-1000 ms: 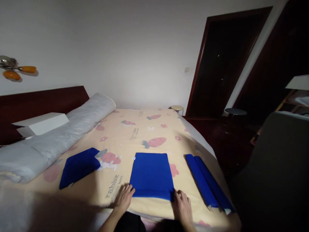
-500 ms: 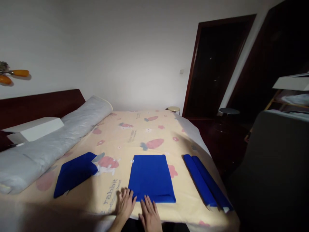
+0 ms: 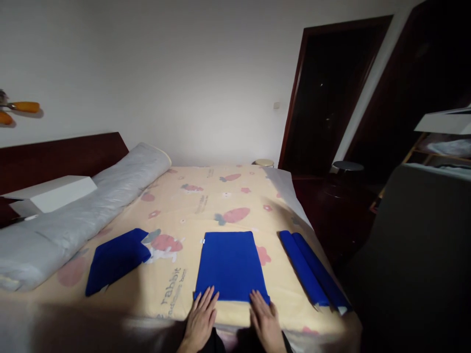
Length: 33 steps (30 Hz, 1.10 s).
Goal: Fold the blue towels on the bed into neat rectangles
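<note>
Fingers (image 3: 206,297) loosely spread, left hand (image 3: 200,319) and right hand (image 3: 265,322) touch a flat, squarish blue cloth (image 3: 231,264) along its near edge.

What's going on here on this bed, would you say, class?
A person's left hand and right hand rest on the near corners of a blue cloth lying flat on a patterned bed cover. A separate blue piece lies to its left, and two narrow blue bundles lie side by side to its right, untouched.
</note>
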Motion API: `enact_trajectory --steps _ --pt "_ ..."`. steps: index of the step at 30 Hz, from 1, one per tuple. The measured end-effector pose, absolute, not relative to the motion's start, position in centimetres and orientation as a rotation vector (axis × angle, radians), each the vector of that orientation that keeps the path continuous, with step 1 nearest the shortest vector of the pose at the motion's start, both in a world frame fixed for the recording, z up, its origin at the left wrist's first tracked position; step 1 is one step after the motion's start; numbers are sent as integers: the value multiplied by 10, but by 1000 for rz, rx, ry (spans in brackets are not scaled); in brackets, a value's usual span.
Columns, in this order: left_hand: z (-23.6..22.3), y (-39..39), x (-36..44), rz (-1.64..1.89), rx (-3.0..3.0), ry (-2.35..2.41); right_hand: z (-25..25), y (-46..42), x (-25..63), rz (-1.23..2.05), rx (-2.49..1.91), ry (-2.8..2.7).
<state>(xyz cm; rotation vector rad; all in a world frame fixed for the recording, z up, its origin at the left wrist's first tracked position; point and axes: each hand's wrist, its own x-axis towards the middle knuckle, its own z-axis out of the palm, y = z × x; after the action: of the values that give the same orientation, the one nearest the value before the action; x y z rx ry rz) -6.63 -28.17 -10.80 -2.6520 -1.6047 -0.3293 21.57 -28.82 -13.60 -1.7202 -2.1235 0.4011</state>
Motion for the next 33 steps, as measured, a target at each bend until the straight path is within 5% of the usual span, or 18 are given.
enact_trajectory --steps 8,14,25,33 --pt "-131 -274 -58 -483 -2360 -1488 -155 -289 228 37 -1845 -1916" --pt "-143 -272 -26 -442 -2158 -1864 -130 -278 166 388 -1528 -2220" --pt "-105 -240 -92 -199 -2661 -1848 -129 -269 266 180 -1836 -2003" --pt "-79 -224 -105 -380 -2747 -2019 -94 -249 266 504 -1861 -1919"
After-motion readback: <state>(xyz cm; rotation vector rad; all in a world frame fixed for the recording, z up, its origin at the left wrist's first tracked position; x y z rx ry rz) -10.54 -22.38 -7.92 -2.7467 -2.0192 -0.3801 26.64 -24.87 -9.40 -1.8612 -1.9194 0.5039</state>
